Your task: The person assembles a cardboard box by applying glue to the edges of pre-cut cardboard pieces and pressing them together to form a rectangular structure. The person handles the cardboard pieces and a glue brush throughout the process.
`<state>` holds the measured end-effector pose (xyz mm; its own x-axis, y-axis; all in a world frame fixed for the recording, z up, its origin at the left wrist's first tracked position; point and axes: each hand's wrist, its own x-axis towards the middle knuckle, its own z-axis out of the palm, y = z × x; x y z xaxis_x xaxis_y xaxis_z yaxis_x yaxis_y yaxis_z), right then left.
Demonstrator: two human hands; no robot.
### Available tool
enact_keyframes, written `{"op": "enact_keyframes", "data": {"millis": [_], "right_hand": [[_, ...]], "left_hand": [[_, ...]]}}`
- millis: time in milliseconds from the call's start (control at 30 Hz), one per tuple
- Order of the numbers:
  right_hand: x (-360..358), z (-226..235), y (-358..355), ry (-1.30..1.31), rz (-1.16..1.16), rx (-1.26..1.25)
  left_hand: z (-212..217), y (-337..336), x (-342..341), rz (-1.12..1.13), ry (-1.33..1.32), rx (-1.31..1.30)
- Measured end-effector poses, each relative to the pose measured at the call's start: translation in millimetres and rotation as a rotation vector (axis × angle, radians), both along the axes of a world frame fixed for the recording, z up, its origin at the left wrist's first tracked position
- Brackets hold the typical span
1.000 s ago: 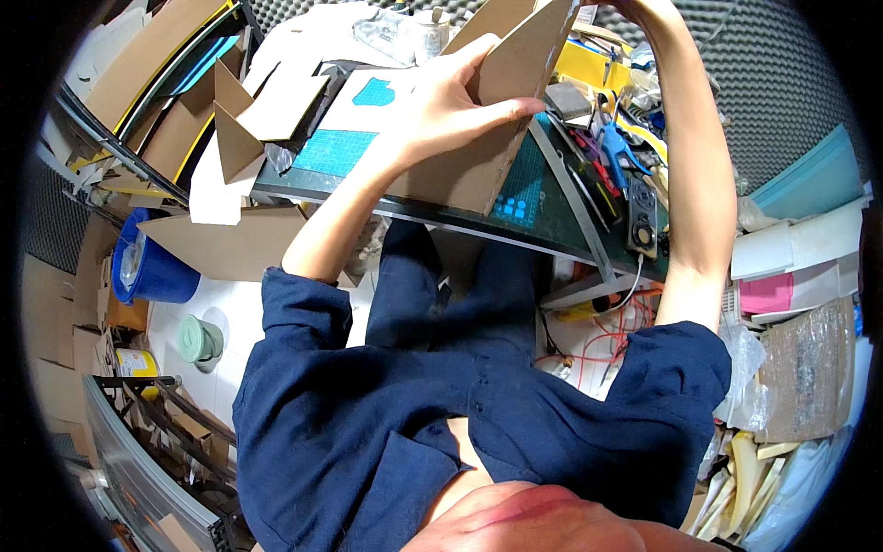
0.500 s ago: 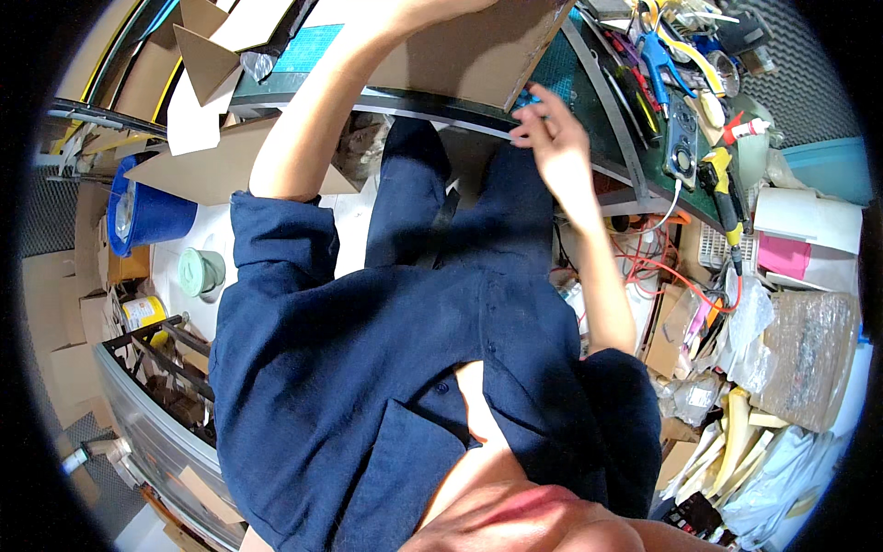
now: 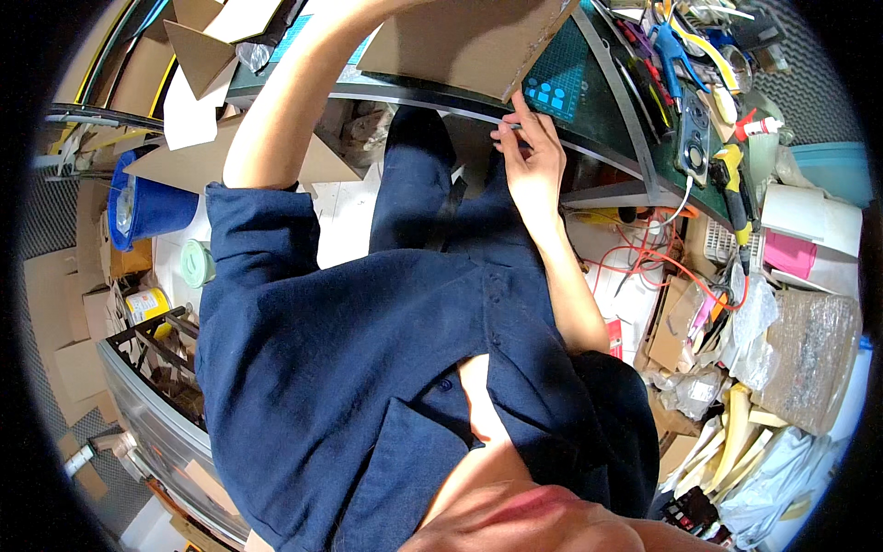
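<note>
Cardboard sheet [image 3: 460,41] lies on the green mat [image 3: 556,83], light, stiff, best gripped at its edge. Right hand [image 3: 532,156] pinches a thin tool; left hand is out of view.

Left floor: blue bucket [image 3: 147,204], pale green tape roll [image 3: 196,263], yellow tin [image 3: 147,304]
Bench right: blue-handled pliers [image 3: 669,51], black meter [image 3: 693,136]
Under bench: red wires [image 3: 644,267]
Right: pink pad [image 3: 791,255]
</note>
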<state>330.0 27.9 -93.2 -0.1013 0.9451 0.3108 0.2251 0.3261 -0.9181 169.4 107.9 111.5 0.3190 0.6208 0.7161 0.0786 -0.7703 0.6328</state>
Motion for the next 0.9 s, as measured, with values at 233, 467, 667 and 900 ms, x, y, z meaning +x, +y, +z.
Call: {"op": "enact_keyframes", "data": {"millis": [233, 467, 667, 900], "right_hand": [[-9, -11, 2, 0.188, -0.040, -0.048], [-20, -18, -5, 0.279, -0.078, -0.051], [-35, -31, 9, 0.483, -0.101, -0.039], [-41, -34, 10, 0.623, -0.069, -0.046]], "left_hand": [[2, -5, -9, -0.028, 0.013, -0.075], [9, -15, -23, -0.068, 0.041, -0.184], [16, -24, -32, -0.097, 0.055, -0.265], [15, -25, -34, -0.187, 0.015, -0.326]]}}
